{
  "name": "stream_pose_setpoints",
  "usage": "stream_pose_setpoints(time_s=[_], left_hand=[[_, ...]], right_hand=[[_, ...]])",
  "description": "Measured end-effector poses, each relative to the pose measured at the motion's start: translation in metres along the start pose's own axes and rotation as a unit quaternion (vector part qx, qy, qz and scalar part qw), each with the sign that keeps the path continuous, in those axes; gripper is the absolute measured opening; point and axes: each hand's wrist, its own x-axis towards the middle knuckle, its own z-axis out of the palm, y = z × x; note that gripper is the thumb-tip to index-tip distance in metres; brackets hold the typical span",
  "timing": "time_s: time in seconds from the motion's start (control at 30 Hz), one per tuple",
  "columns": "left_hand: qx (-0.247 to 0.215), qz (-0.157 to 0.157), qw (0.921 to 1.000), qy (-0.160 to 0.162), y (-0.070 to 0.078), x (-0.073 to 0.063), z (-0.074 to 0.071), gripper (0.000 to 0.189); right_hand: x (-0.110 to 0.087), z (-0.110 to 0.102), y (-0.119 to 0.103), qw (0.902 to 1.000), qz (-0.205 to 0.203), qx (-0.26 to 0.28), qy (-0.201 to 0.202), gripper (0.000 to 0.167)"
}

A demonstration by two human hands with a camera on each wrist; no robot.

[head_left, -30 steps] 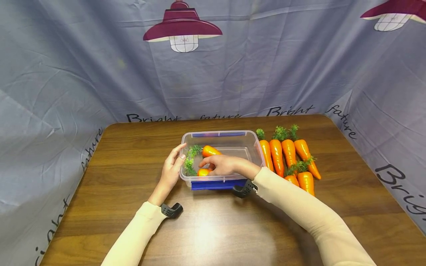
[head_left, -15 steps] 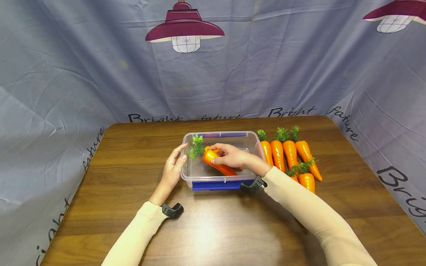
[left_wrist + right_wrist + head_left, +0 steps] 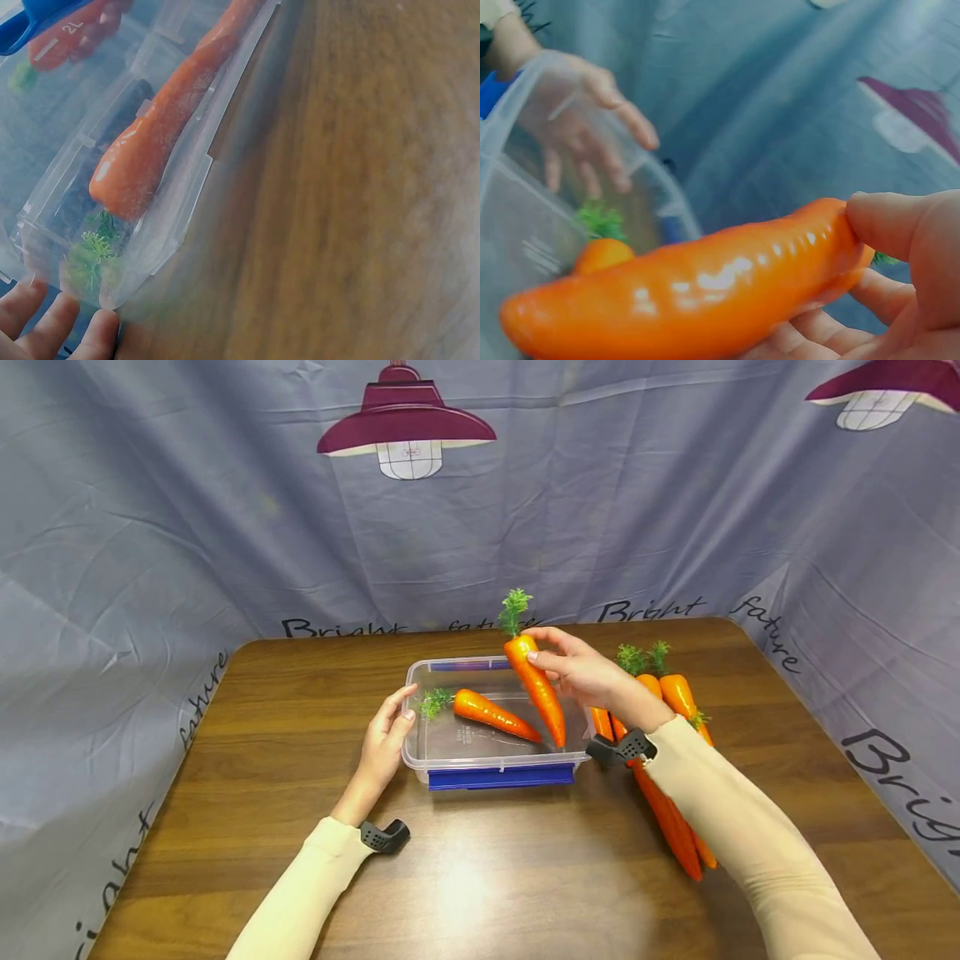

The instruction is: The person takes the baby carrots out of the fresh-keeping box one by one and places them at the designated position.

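Note:
My right hand (image 3: 588,675) pinches an orange carrot (image 3: 537,685) near its thick top, between thumb and fingers. Its green leaves point up and its tip hangs down over the right part of a clear plastic box (image 3: 465,765). Inside that box lies one more carrot (image 3: 491,714), leaves toward the left wall; the left wrist view shows this carrot (image 3: 161,127) through the plastic. My left hand (image 3: 383,745) rests against the box's left side, its fairly straight fingertips (image 3: 101,330) touching the wall. In the right wrist view the held carrot (image 3: 705,289) crosses the foreground.
Several carrots (image 3: 677,693) lie on the wooden table (image 3: 300,710) right of the box, partly hidden by my right forearm. The box has blue latches (image 3: 501,777) at front and back. A grey printed curtain (image 3: 225,527) hangs behind and beside the table.
My right hand has drawn one carrot up out of the box, moving up and right. The other carrot stays inside. My left hand has hardly moved.

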Motion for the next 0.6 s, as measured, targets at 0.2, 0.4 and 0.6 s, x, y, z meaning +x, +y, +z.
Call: stream_pose_setpoints(time_s=[0.2, 0.4, 0.6], left_hand=[[0.004, -0.007, 0.9999, -0.006, 0.001, -0.001, 0.003, 0.044], [0.001, -0.011, 0.9999, 0.002, 0.000, -0.001, 0.003, 0.044], [0.002, -0.008, 1.0000, -0.002, 0.000, -0.001, 0.003, 0.044]], right_hand=[[-0.043, -0.046, -0.006, 0.9962, -0.019, 0.085, -0.010, 0.029], [-0.095, -0.093, 0.015, 0.9947, -0.034, 0.096, -0.013, 0.035], [-0.156, -0.135, 0.055, 0.9958, -0.058, 0.055, 0.044, 0.042]])
